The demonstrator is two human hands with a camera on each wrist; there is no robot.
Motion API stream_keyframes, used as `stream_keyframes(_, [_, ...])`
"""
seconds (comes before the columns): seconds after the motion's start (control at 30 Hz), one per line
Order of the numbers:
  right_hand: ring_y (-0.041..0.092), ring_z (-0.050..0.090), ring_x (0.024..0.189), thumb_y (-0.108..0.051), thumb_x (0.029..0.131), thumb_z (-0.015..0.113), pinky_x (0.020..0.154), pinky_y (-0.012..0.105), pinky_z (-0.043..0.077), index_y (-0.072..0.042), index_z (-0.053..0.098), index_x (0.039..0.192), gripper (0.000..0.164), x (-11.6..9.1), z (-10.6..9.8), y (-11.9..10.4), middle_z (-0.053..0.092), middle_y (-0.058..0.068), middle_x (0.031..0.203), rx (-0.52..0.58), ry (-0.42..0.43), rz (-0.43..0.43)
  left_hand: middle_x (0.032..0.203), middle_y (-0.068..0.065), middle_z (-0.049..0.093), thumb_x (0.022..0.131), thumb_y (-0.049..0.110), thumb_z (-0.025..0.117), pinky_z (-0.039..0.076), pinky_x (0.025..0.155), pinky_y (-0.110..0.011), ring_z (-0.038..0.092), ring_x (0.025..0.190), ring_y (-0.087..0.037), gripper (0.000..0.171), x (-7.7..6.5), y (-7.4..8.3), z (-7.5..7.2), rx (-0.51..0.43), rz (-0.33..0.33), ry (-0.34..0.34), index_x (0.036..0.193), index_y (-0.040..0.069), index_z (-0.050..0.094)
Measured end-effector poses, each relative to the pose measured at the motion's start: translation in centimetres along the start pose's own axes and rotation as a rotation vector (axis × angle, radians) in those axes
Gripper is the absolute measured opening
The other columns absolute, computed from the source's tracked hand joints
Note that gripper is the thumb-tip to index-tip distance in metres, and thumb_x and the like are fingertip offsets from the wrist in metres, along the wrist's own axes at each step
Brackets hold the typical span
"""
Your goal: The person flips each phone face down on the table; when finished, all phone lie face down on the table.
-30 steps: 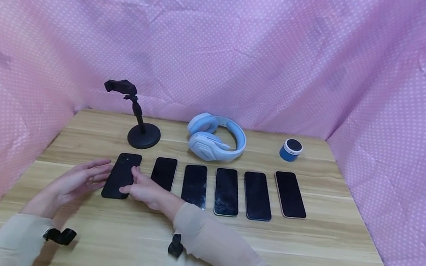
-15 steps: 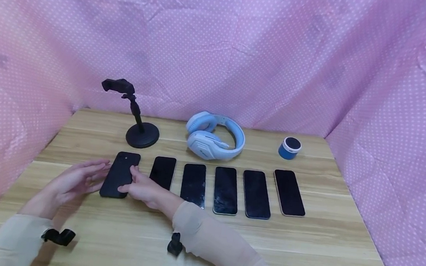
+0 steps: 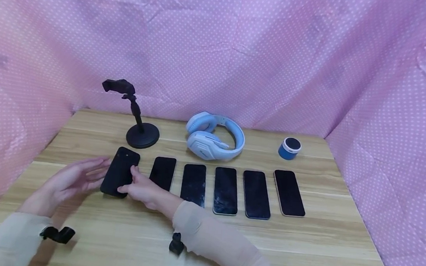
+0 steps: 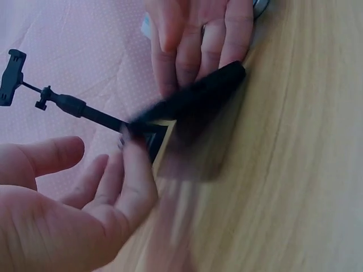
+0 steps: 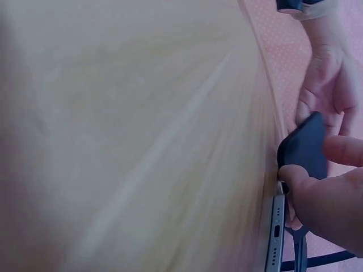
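Observation:
A black smartphone [image 3: 120, 173], back with camera facing up, tilts with its far end raised off the table. My right hand [image 3: 142, 187] reaches across from the right and holds its right edge, the digits bent at that edge. On the opposite side my left hand [image 3: 75, 181] has loosely extended fingers, palm turned toward the phone. In the left wrist view a left fingertip meets the raised end of the smartphone [image 4: 195, 93]. Behind it, the right hand's fingertips are partly hidden. From the right wrist view, one right finger lies on the smartphone's [image 5: 306, 147] near edge.
Several dark smartphones lie screen up in a row to the right, among them one phone [image 3: 194, 183] and a slanted phone [image 3: 290, 193] at the end. Behind them stand a black phone stand [image 3: 142, 135], white-blue headphones [image 3: 215, 146] and a blue speaker [image 3: 289, 149]. A pink dotted curtain [image 3: 221, 56] encloses the table.
The smartphone lay flat between the hands before; its far end has now risen. Both hands have stayed nearly in place. Everything else is where it was.

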State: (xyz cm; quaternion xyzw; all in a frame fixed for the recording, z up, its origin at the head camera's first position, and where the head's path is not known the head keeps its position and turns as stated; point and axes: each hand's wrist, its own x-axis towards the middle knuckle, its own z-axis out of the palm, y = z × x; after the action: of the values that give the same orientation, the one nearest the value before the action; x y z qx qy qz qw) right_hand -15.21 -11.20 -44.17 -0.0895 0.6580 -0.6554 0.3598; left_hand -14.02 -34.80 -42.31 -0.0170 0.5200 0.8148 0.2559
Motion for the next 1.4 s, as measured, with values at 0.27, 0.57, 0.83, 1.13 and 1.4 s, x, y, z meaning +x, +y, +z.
stream_keyframes(0.27, [0.013,0.025,0.147,-0.008,0.094,0.068,0.119,0.034,0.03,-0.008,0.017,0.163,0.086,0.0,-0.4,0.1,0.019,0.008,0.167,0.025,0.02,-0.034,0.13,-0.008,0.066,0.112,0.005,0.028,0.052,0.102,-0.035,0.062,0.12,-0.019,0.042,1.4,-0.2,0.7,-0.054,0.036,-0.146,0.128,0.007,0.067])
stream_keyframes(0.57, [0.024,0.043,0.14,-0.001,0.098,0.061,0.113,0.053,0.039,-0.009,0.013,0.163,0.082,0.0,-1.3,-1.3,0.033,0.013,0.161,0.284,-0.042,-0.019,0.132,-0.008,0.065,0.112,0.009,0.029,0.05,0.104,-0.037,0.062,0.122,-0.021,0.043,2.3,-0.4,1.5,0.015,-0.006,-0.157,0.129,0.011,0.068])
stream_keyframes(0.83, [0.025,0.056,0.127,-0.006,0.101,0.06,0.107,0.055,0.045,-0.013,0.041,0.153,0.056,-0.2,-2.1,-1.9,0.055,0.005,0.145,0.301,-0.055,-0.045,0.128,-0.007,0.068,0.111,0.009,0.034,0.051,0.103,-0.037,0.065,0.117,-0.022,0.039,2.9,-0.9,2.0,0.055,-0.015,-0.138,0.128,0.013,0.069])
stream_keyframes(1.13, [0.031,0.05,0.134,-0.006,0.104,0.053,0.107,0.061,0.042,-0.011,0.03,0.159,0.06,-0.4,-2.7,-0.9,0.045,0.01,0.155,0.259,-0.045,-0.032,0.128,-0.004,0.067,0.112,0.011,0.036,0.05,0.104,-0.035,0.065,0.117,-0.019,0.037,2.9,-1.7,2.1,0.054,-0.044,-0.095,0.126,0.013,0.07])
stream_keyframes(1.4, [0.027,0.057,0.127,0.001,0.101,0.051,0.104,0.054,0.048,-0.013,0.044,0.152,0.053,-0.5,-2.6,-0.4,0.056,0.002,0.144,0.306,-0.056,-0.059,0.118,-0.002,0.068,0.11,0.012,0.043,0.054,0.098,-0.03,0.066,0.109,-0.017,0.023,2.8,-1.7,2.1,0.062,-0.034,0.024,0.128,0.013,0.057])
